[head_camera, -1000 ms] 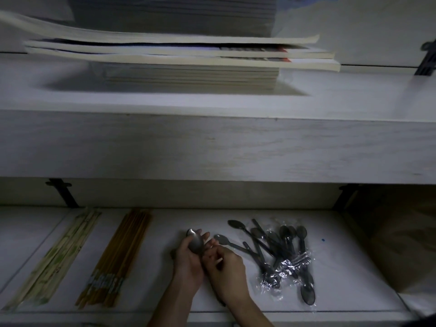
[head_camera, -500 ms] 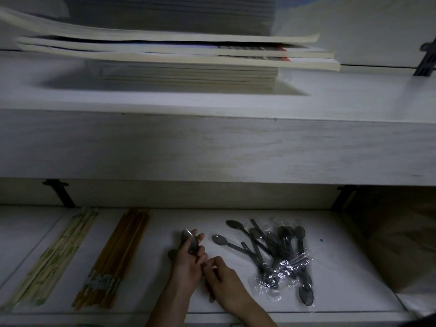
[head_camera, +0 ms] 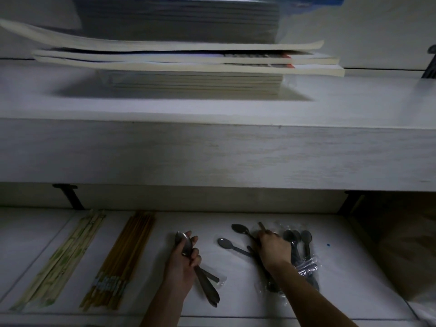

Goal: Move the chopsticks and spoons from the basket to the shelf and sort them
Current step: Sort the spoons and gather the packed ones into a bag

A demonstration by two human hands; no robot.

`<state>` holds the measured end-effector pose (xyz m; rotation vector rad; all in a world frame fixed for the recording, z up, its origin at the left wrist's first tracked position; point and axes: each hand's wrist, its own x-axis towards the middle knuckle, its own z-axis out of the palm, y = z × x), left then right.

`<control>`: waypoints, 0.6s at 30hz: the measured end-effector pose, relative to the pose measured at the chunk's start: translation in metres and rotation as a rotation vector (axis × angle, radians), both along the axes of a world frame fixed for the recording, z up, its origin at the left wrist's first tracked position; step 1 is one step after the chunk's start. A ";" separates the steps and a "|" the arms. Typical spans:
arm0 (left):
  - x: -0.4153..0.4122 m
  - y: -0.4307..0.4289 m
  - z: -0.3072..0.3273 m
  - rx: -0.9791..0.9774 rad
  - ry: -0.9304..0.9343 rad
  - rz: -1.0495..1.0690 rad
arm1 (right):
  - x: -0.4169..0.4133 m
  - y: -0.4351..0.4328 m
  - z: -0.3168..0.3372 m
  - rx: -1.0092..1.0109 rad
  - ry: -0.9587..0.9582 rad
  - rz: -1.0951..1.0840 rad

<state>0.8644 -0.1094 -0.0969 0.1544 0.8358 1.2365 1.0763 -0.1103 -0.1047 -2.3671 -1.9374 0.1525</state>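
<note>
Cutlery on the lower shelf (head_camera: 236, 305), listed from left to right.

- Pale chopsticks (head_camera: 59, 263) — a flat bundle with greenish markings, lying lengthwise and slanting toward the back.
- Brown chopsticks (head_camera: 120, 260) — a flat bundle with a printed band near the front end, lying parallel to the pale set and just beside it.
- Steel spoons (head_camera: 207, 289) — a few stacked together, bowls toward the back and handles trailing forward onto the shelf. The left hand (head_camera: 181, 263) grips them at the necks.
- Dark spoons (head_camera: 306, 239) — a loose heap, some in crinkled clear wrap, with two bowls lying out to the left. The right hand (head_camera: 274, 250) rests on the heap.
</note>
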 end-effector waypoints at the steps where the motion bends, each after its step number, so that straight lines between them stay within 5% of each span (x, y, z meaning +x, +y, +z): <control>1: -0.002 0.000 0.000 -0.001 0.005 0.003 | 0.000 0.001 0.000 0.013 -0.024 0.002; 10: -0.003 -0.003 0.006 -0.023 0.022 -0.005 | 0.002 0.005 0.007 0.073 -0.013 -0.041; 18: 0.018 -0.004 0.009 -0.104 -0.014 -0.010 | -0.039 -0.009 0.038 0.217 0.847 -0.083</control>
